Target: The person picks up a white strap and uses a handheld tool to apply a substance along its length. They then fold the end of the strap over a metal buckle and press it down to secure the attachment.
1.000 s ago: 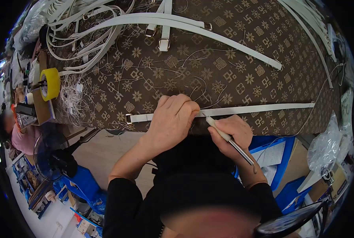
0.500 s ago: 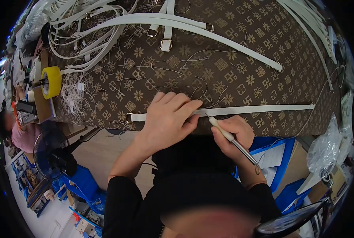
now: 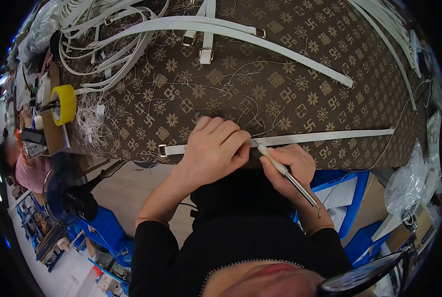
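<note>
A narrow white strap (image 3: 329, 136) lies along the near edge of the cloth-covered table, with a metal buckle (image 3: 162, 150) at its left end. Over its middle rests my left hand (image 3: 215, 148), fingers curled and thumb pinching the strap. In my right hand (image 3: 298, 166) is a slim white-handled awl-like tool (image 3: 296, 185), held like a pen. Its fine tip meets or nearly meets the strap just beside my left fingertips; exact contact is too small to tell. A loose pale thread (image 3: 273, 127) runs from near my left fingers.
More white straps (image 3: 280, 48) with buckles lie farther back, bunched at the left. A yellow tape roll (image 3: 63, 105) and a tangle of thread (image 3: 90, 123) are at the left edge. Below stand a fan (image 3: 65, 193) and blue bins (image 3: 102, 225). Another person (image 3: 29, 173) is at far left.
The tool's tip has shifted slightly left, closer to my left fingers. My left hand has tilted a little, and the strap's left end has moved slightly down.
</note>
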`<move>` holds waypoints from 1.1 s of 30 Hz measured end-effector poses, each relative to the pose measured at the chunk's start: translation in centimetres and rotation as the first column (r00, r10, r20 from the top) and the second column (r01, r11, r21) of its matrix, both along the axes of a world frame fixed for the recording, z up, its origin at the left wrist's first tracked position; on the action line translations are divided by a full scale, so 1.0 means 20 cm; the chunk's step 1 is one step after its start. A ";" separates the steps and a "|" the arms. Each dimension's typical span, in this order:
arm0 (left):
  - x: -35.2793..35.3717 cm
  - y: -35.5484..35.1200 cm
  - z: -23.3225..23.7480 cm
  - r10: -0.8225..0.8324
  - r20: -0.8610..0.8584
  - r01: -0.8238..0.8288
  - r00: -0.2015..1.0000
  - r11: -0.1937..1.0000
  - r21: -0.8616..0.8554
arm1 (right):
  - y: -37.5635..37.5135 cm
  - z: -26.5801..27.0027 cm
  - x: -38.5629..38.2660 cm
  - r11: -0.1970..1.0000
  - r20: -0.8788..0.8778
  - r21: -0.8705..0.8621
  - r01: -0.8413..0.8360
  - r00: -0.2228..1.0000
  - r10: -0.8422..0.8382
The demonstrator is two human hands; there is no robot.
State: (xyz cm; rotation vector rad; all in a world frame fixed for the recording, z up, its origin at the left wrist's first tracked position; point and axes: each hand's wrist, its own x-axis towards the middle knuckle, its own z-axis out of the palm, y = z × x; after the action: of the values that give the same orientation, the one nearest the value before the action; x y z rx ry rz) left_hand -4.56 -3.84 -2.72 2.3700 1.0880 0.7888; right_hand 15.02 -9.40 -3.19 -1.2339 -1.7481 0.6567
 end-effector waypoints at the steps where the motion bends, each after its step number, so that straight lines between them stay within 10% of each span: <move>1: 0.00 0.00 0.00 0.002 0.000 -0.002 1.000 1.000 0.000 | 0.00 0.00 0.00 1.000 0.000 -0.001 0.008 1.000 -0.008; 33: -0.01 0.00 -0.04 -0.064 -0.018 0.065 0.998 0.996 0.066 | 0.01 -0.01 0.00 0.999 0.019 -0.002 -0.038 0.999 0.039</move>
State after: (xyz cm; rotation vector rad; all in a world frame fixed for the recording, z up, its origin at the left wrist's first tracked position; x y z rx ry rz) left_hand -4.74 -3.75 -3.56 2.4576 1.0012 0.7961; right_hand 14.98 -9.29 -3.35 -1.2138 -1.7908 0.6712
